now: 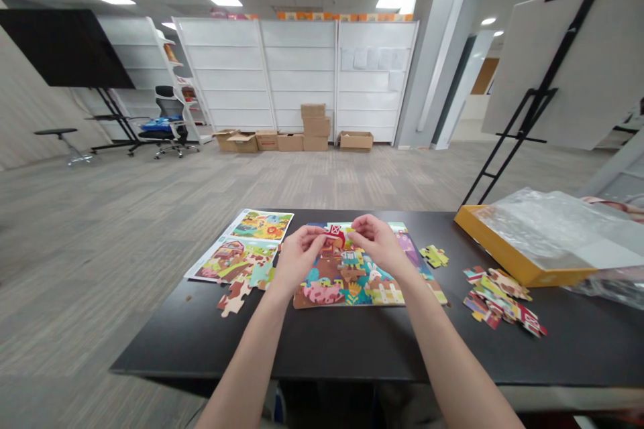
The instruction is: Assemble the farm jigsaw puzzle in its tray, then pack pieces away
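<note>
My left hand (298, 258) pinches a red puzzle piece (335, 233) with a white crossed pattern, held over the puzzle board (359, 296). My right hand (378, 246) is closed at the right side of this piece, thumb and fingertips around a small yellow-green puzzle part; whether the two parts are joined I cannot tell. Below the hands, the board shows a partly covered farm picture with a pink pig, a white rabbit and a fence. Brown-and-cream puzzle pieces (235, 297) lie left of the board, partly behind my left forearm.
A printed picture sheet (236, 248) lies at the table's left. A yellow-green piece (433, 255) and a pile of loose pieces (503, 301) are right of the board. An orange-sided box (496, 251) with clear plastic stands farther right on the black table (347, 348).
</note>
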The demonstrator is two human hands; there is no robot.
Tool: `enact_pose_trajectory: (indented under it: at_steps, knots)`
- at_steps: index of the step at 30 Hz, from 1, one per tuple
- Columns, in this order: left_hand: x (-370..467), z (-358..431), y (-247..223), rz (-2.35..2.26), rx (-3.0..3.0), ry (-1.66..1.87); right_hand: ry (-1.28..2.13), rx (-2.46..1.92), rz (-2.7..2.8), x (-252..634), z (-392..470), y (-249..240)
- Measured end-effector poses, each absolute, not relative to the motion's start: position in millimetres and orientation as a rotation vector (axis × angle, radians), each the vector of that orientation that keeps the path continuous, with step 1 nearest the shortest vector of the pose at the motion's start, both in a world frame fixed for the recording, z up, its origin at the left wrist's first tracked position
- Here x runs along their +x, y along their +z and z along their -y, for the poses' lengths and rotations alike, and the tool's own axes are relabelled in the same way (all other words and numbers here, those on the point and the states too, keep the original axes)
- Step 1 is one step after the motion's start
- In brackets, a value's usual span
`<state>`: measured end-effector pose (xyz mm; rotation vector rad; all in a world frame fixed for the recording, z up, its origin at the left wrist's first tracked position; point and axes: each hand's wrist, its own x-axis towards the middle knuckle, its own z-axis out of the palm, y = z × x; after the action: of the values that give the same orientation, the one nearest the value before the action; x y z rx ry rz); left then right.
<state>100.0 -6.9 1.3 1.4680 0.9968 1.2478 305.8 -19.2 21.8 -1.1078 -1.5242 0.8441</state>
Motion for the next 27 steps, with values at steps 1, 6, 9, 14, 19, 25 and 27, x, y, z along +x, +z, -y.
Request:
enact_pose_trajectory:
  at_steps: [1,6,9,14,19,25,27]
  knots:
    - [94,2,0,-1.076,1.523,1.293,0.771,-1.128,1.489,310,17,20]
    - [71,-13,-9,-1.519,1.926,1.206,0.568,-1.210,1.377,335,4,16]
    - [75,-11,-11,-1.625,2.179,0.949,0.560,-1.253,1.460,339,-12,17]
    - [91,-2,-10,-1.471,2.503,0.651,0.539,-1.348,1.605,332,-40,8]
    - [91,-3,-15,-1.385,2.583,0.584,0.686,-1.414,1.494,329,-47,-15]
    - [89,-4,-17,-1.389,2.569,0.555,0.839,-1.379,1.495,321,-49,-28]
    - [89,-4,-15,-1.391,2.565,0.546,0.863,-1.371,1.491,320,-51,-29]
